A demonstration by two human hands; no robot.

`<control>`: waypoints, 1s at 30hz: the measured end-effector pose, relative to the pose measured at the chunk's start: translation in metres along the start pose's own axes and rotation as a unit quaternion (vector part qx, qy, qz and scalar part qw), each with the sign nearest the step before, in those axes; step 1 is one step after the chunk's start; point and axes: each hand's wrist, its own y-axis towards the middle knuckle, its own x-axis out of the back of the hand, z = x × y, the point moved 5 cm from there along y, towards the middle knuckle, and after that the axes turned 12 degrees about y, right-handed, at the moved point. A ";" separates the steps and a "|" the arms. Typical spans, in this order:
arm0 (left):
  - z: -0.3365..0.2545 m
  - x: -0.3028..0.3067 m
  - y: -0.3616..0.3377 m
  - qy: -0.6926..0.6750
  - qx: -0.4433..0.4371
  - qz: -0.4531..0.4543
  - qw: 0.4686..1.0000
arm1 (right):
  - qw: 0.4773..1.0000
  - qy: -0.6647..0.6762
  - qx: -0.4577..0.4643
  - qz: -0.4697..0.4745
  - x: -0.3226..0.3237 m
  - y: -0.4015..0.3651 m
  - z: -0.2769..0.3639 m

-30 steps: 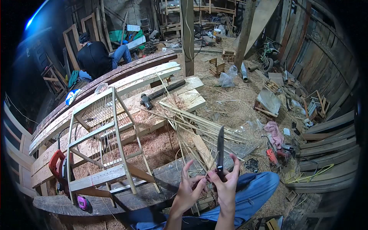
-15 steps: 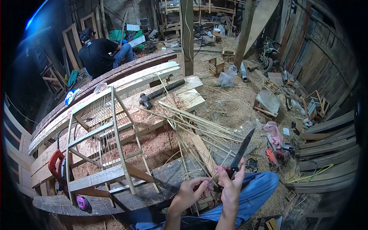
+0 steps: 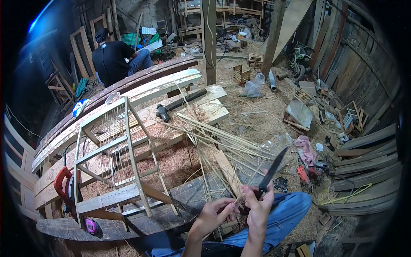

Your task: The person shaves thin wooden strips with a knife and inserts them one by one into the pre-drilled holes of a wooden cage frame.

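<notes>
My right hand is closed around the handle of a knife, its long dark blade pointing up and to the right. Close beside it, my left hand pinches a thin bamboo strip, whose end reaches the right thumb. More pale bamboo strips lie in a loose heap just beyond both hands. A flat wooden piece rests among them. To the left stands a small wooden frame strung with thin slats.
A hammer lies on the planks. A red power tool and a pink tape measure sit at the left. Another person sits at the back left. Shavings cover the floor, with a red tool at the right.
The knife blade has tipped slightly to the right. My hands stay nearly in place. The seated person at the back has shifted a little to the right.
</notes>
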 end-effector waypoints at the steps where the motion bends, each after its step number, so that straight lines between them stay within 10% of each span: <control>1: 0.000 0.000 0.000 -0.001 0.000 0.000 1.000 | 1.000 -0.003 0.007 -0.026 0.001 0.000 0.004; 9: -0.004 0.003 -0.001 -0.037 -0.003 -0.050 0.998 | 0.991 -0.001 -0.074 0.114 -0.009 0.000 -0.012; 17: -0.004 0.009 -0.007 -0.001 0.029 0.005 1.000 | 0.997 0.043 0.042 -0.057 0.014 0.004 0.003; 25: -0.009 0.005 -0.005 -0.030 -0.006 -0.074 0.997 | 0.989 0.005 -0.086 0.119 -0.003 -0.003 -0.014; 30: -0.011 0.006 -0.008 -0.007 -0.008 -0.036 0.999 | 1.000 0.009 -0.020 0.011 -0.003 -0.007 -0.002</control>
